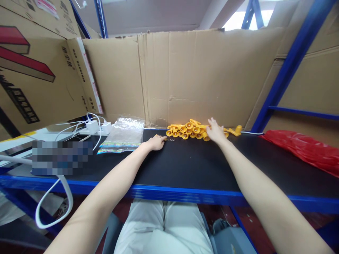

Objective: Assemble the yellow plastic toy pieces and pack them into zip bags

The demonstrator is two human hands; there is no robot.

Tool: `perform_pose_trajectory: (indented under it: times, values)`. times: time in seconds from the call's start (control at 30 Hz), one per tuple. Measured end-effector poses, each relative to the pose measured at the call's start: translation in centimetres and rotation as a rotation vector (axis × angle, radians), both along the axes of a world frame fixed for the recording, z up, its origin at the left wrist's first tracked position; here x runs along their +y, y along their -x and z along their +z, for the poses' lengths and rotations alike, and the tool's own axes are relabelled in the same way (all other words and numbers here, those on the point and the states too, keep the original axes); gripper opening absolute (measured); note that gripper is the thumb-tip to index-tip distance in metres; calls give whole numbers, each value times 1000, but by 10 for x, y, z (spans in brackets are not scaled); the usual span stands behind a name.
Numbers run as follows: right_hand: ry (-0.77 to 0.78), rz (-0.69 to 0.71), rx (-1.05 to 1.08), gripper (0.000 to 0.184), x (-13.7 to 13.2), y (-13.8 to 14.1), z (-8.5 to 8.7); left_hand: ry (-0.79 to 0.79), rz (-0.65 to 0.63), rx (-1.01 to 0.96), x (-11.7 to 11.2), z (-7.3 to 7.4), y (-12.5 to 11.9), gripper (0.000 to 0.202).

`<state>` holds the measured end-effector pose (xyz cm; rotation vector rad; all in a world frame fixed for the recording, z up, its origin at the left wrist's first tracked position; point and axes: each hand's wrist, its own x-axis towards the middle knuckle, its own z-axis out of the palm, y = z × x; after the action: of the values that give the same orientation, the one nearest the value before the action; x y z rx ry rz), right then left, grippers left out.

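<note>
A heap of yellow plastic pieces [194, 129] with flared, cup-like ends lies on the black tabletop against the cardboard. My right hand [215, 131] rests at the right part of this heap, fingers apart and touching the pieces; some are hidden behind it. Lower and to the left, my left hand [157, 142] lies on the tabletop with its fingers stretched towards the heap's left end. A bit of yellow shows at its fingertips, too small to make out. Small white curly bits [171, 140] lie just right of those fingertips.
Clear plastic bags [123, 134] lie left of my left hand. Further left are a white power strip with chargers [92, 127] and loose cables. A red plastic bag [302, 148] lies at right. Cardboard [185, 77] walls the back; a blue rail [185, 194] edges the front.
</note>
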<state>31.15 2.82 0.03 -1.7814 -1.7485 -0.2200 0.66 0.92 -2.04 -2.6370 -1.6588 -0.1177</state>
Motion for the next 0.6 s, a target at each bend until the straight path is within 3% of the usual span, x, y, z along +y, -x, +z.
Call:
perform_pose_trajectory:
  times: [0.1,0.17,0.23,0.3,0.4,0.6]
  values:
    - [-200,-134,176,47,-3,-27,3,-33,-40,10,0,1,0,46]
    - [-273,-280,293,46,-6,-52,-3,-42,-61,15,0,2,0,46]
    - [-250,-445,427,45,-8,-77,-16,-43,-74,16,0,2,0,47]
    - [-75,-581,582,46,-7,-97,-29,-40,-76,9,0,2,0,47]
    - [-13,-591,620,49,1,-112,-41,-34,-61,-11,-1,2,-1,47]
    - [108,-486,473,54,26,-125,-43,-49,-49,-7,-2,1,-2,45]
